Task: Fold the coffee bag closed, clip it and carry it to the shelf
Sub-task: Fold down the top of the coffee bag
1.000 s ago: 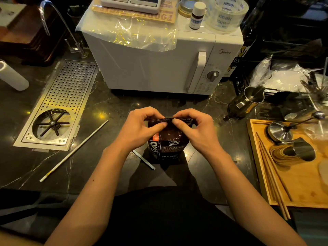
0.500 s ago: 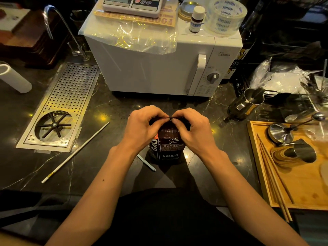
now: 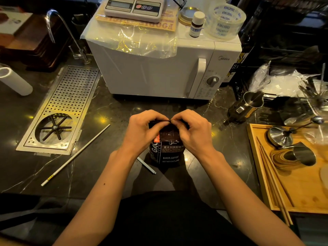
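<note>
Presently, from the left: a perforated drain tray (image 3: 71, 96) set into the dark counter (image 3: 110, 110), a long white stick (image 3: 75, 155) lying beside it, then the left hand (image 3: 142, 134) pinching the top edge of the coffee bag (image 3: 169, 153). The bag stands upright on the counter before a white microwave (image 3: 159, 68), a short white strip (image 3: 146, 165) at its base. The right hand (image 3: 193, 134) pinches the same edge, thumbs nearly meeting; a wooden tray (image 3: 255, 167) lies farthest right.

A café bar counter: a perforated drip tray with rinser (image 3: 58, 110) left of the hands, a steel milk pitcher (image 3: 248, 105) right, a microwave (image 3: 159, 68) with scale (image 3: 133, 7) beyond.
</note>
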### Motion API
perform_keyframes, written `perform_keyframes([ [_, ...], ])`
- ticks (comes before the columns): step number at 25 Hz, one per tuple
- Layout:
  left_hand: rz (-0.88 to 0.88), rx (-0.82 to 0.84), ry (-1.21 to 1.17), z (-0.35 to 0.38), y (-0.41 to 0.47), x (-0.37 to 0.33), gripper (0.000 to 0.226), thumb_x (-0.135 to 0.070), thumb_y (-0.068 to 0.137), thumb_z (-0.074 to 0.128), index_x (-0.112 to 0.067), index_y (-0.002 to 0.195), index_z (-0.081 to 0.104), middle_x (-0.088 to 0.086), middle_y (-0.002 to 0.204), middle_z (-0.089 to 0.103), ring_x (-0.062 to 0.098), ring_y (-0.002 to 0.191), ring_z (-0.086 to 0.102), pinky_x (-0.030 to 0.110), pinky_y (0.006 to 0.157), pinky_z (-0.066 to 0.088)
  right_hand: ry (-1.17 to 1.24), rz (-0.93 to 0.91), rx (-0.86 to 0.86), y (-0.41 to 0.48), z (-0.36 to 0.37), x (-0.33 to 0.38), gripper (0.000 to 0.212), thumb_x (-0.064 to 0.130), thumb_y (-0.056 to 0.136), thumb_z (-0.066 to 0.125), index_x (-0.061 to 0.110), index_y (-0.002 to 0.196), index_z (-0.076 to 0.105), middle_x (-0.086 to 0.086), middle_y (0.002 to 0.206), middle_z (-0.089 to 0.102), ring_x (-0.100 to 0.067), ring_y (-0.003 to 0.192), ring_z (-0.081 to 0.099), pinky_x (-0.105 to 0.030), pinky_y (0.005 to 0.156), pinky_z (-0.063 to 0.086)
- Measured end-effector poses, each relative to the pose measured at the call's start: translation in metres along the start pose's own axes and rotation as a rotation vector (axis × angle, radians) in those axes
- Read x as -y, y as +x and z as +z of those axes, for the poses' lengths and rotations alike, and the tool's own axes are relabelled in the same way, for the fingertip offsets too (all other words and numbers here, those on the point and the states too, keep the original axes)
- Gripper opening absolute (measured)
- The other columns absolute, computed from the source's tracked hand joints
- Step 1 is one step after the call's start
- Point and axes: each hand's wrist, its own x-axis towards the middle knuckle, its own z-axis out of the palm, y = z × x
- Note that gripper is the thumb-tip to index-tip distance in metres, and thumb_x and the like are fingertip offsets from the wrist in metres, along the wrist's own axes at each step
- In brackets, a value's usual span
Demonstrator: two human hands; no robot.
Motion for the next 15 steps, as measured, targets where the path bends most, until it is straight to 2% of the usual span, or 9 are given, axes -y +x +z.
perform_keyframes([
  [7, -0.084, -0.047, -0.058, 0.0026, -0.0064, 0.0065, 0.008, -0.008, 0.082, 0.074, -0.008, 0.089, 0.076, 0.000, 0.084, 0.073, 0.010, 0.084, 0.067, 0.018, 0.078, 0.051, 0.071, 0.077, 0.015, -0.0039, -0.0057, -0.0055, 0.009, 0.019, 0.088, 0.066, 0.018, 0.091, 0.074, 0.005, 0.087, 0.075, -0.012, 0.082, 0.069, -0.040, 0.069, 0.056],
  [11, -0.120, -0.081, -0.080, 0.0035, -0.0064, 0.0047, 0.007, -0.011, 0.079, 0.077, -0.014, 0.086, 0.076, -0.008, 0.081, 0.072, 0.007, 0.082, 0.067, 0.017, 0.077, 0.050, 0.136, 0.132, -0.026, -0.0075, -0.0092, -0.0053, 0.004, 0.011, 0.085, 0.071, 0.011, 0.087, 0.075, 0.001, 0.081, 0.074, -0.008, 0.077, 0.067, -0.029, 0.070, 0.055],
  [15, -0.287, -0.171, -0.197, 0.0070, -0.0093, 0.0014, 0.013, -0.013, 0.074, 0.082, -0.023, 0.080, 0.074, -0.011, 0.078, 0.071, 0.005, 0.079, 0.068, 0.016, 0.076, 0.051, 0.176, 0.177, -0.086, -0.0069, -0.0054, -0.0006, 0.002, 0.011, 0.082, 0.075, 0.010, 0.082, 0.074, 0.002, 0.076, 0.072, -0.009, 0.076, 0.066, -0.026, 0.067, 0.055],
])
